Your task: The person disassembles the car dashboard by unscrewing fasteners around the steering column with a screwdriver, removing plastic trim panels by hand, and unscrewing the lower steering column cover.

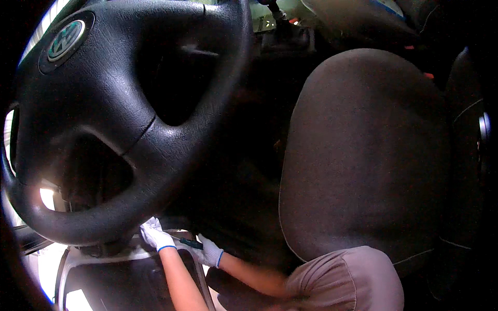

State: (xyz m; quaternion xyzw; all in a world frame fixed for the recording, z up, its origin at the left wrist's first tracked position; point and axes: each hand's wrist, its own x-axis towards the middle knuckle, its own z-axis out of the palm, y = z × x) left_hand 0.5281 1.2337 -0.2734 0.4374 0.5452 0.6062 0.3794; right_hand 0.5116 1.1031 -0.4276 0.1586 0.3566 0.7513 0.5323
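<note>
Both hands wear white gloves with blue cuffs and work low by the door opening, below the steering wheel. My right hand [210, 251] is closed around the dark green handle of a screwdriver [191, 242]. Its thin shaft points left toward my other hand. My left hand [156, 236] reaches to the edge of the pale door frame [132, 254], just under the wheel rim. Its fingers are bent together, and what they hold, if anything, is too small to make out.
A black steering wheel [176, 150] fills the upper left, above my hands. To the right stands a dark cloth car seat [363, 155]. The gear lever [280, 18] is at the top. A grey-brown sleeve [347, 280] shows at the lower right. The footwell is very dark.
</note>
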